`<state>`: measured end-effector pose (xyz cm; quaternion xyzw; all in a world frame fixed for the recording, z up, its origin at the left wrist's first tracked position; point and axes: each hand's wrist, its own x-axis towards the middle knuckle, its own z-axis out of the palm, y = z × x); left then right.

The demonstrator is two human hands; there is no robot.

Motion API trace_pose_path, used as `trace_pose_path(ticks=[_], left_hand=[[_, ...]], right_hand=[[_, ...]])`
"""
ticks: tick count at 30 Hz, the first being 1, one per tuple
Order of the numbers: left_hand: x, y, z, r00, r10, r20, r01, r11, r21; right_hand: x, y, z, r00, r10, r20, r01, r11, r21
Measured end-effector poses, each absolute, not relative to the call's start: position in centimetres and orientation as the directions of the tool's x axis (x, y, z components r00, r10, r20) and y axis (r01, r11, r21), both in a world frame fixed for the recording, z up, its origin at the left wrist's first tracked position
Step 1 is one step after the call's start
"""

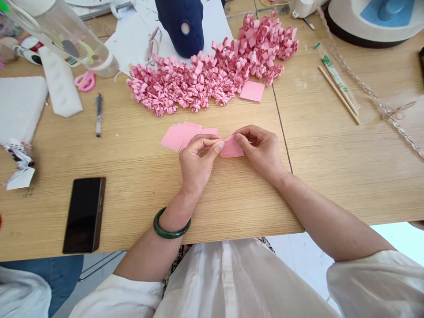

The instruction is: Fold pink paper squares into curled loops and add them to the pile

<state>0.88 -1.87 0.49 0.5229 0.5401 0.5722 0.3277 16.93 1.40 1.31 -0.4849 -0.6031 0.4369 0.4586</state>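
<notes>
Between my two hands is a small pink paper piece [232, 148], its upper edge bent up a little. My left hand [198, 161] pinches its left end between thumb and fingers. At the other end my right hand [261, 148] pinches it the same way. Just behind my left hand, pink fringed paper pieces [180, 134] lie fanned out on the table. Further back spreads a long heap of curled pink paper flowers [205, 79]. A square pink paper stack [252, 92] rests at the heap's front right edge.
A black phone [84, 215] lies near the front left edge. A pen [99, 115], pink scissors [85, 81] and a clear bottle [76, 39] are at the left. Behind the heap stands a dark blue bottle [182, 26]. Wooden chopsticks [339, 96] lie at the right.
</notes>
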Motion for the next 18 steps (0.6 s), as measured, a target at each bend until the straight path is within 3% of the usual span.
trace_pose_path(ticks=[18], left_hand=[[0.24, -1.73, 0.4, -0.225, 0.935, 0.273, 0.198, -0.231, 0.953]], right_hand=[[16.75, 0.98, 1.63, -0.165, 0.983, 0.078, 0.14, 0.101, -0.985]])
